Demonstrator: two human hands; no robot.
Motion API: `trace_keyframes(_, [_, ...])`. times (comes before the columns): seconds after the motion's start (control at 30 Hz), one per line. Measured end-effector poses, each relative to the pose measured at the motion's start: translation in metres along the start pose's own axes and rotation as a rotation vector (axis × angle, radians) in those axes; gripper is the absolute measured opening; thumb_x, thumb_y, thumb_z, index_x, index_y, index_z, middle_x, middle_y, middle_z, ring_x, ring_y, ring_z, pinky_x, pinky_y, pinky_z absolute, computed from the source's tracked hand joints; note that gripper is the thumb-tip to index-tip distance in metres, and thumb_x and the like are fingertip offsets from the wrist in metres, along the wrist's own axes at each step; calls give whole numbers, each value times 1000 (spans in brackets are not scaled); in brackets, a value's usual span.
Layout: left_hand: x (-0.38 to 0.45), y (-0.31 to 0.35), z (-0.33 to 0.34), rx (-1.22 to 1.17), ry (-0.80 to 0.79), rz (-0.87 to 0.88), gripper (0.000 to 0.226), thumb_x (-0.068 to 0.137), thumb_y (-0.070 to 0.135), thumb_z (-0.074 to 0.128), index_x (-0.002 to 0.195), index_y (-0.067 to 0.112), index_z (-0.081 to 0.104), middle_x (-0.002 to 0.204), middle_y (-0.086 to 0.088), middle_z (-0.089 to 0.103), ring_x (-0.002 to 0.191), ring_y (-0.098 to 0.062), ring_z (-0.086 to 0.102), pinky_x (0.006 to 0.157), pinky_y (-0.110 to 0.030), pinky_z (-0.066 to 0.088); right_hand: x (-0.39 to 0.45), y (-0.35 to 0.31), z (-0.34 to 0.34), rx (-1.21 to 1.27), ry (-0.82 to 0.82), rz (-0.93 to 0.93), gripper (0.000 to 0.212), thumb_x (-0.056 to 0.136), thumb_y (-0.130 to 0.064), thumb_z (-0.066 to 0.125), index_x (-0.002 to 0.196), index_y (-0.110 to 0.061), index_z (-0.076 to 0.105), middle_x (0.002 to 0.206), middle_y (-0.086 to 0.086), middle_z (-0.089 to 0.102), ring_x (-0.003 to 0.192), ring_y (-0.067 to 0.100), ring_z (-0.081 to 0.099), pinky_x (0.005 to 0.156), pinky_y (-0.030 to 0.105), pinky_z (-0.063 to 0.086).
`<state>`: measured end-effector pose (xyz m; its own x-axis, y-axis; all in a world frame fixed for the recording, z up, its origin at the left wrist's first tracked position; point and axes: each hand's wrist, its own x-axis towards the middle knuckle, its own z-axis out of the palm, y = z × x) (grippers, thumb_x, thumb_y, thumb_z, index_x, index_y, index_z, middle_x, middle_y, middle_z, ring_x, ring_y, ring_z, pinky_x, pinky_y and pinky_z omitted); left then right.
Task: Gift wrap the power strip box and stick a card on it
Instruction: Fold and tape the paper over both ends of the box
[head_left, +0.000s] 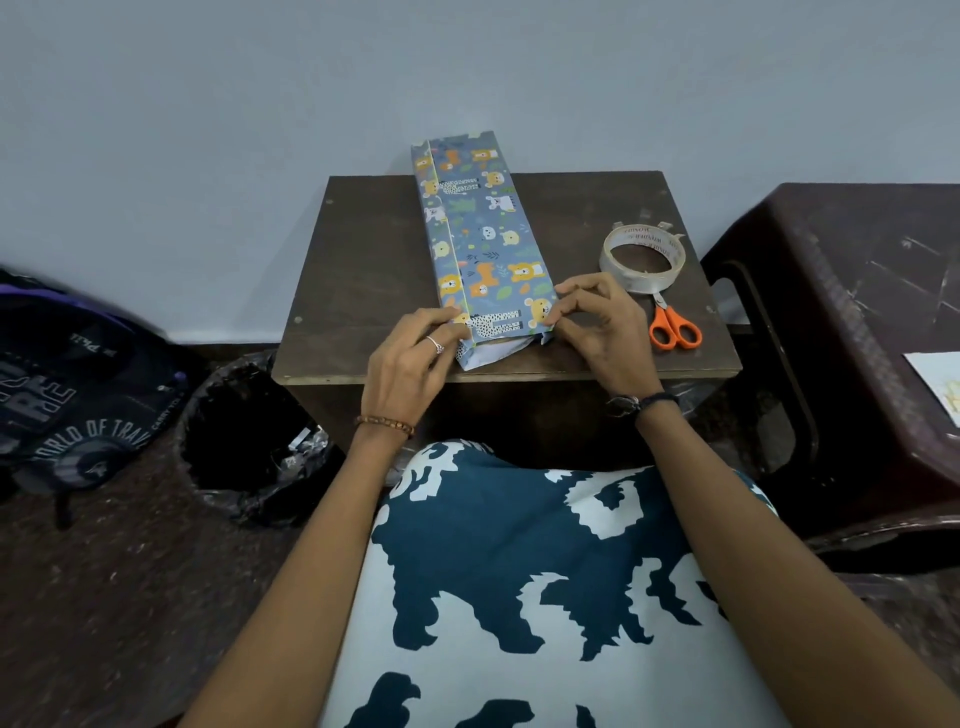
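A long box wrapped in blue animal-print paper (480, 234) lies lengthwise on the small dark wooden table (363, 260), its far end past the table's back edge. The near end of the wrap is open and shows white inside. My left hand (410, 358) rests on the near left corner of the paper, fingers curved over it. My right hand (597, 322) pinches the paper at the near right corner. A card (935, 384) lies on the stool at the right edge.
A roll of clear tape (643, 257) and orange-handled scissors (674, 325) lie on the table to the right of the box. A dark plastic stool (857, 312) stands on the right. A black-lined bin (249, 441) and a backpack (78, 384) sit on the left floor.
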<state>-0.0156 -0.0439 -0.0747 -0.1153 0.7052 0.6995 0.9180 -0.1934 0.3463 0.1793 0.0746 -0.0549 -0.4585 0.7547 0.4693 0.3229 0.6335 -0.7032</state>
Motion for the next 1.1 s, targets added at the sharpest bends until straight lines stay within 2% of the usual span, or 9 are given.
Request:
trace_keyframes(0.17, [3,0,0,27,-1,43,12,87,7,57,90,6,69,100,-10,67,94,-17,56,79,-29,51,-1,-2,-7,7,-83,-21,11,82,-1,66,87,-8,73,108,13,58,99,4,52,80,4,44])
trace_keyframes(0.23, [4,1,-1,27,-3,55,11,87,7,56,89,7,67,99,-9,66,95,-16,56,79,-28,50,-2,-3,-9,31,-124,-11,13,85,0,63,91,-5,72,114,14,55,106,7,51,80,3,46])
trace_keyframes(0.33, [4,-1,-1,43,-17,81,11,88,7,55,91,8,65,98,-8,65,95,-16,56,77,-29,51,-2,-3,-12,20,-172,-36,14,87,-3,61,96,-4,71,121,13,53,111,9,51,85,9,49])
trace_keyframes(0.47, [6,-8,-2,46,-47,139,12,89,8,53,95,10,63,99,-9,64,94,-20,59,74,-36,56,-3,-2,-14,-18,-177,-79,14,87,-7,63,98,-6,71,122,10,55,106,10,56,86,20,52])
trace_keyframes(0.53, [8,-10,-3,27,-74,166,14,90,9,51,99,14,60,102,-8,60,93,-22,60,71,-36,57,-2,-2,-13,-65,-176,-104,14,87,-8,62,98,-7,70,121,8,56,103,7,56,85,20,52])
trace_keyframes(0.6, [10,-12,-6,13,-115,177,15,89,11,50,100,18,56,106,-4,52,93,-22,60,68,-35,57,-1,-4,-12,-52,-169,-87,16,86,-9,63,103,-8,63,120,3,56,99,3,56,83,17,53])
trace_keyframes(0.73, [14,-19,-7,-13,-177,192,16,88,12,51,102,20,54,111,-2,45,92,-18,55,61,-36,56,1,-7,-8,-44,-140,-35,27,86,-12,63,111,-15,52,114,-12,57,88,7,62,76,32,57])
trace_keyframes(0.93, [8,-26,-7,-87,-252,140,13,88,21,56,100,17,58,121,-5,43,105,-22,58,72,-43,57,-1,-3,-2,-132,-131,-90,18,85,-14,61,101,-19,54,112,-4,63,93,13,65,71,44,55])
trace_keyframes(1.1, [2,-19,-10,-91,-236,78,26,85,37,59,100,17,59,123,-1,42,111,-19,56,77,-41,57,-1,-4,-8,-137,-158,-117,13,84,-4,58,91,-12,65,119,-2,63,102,15,62,78,42,53])
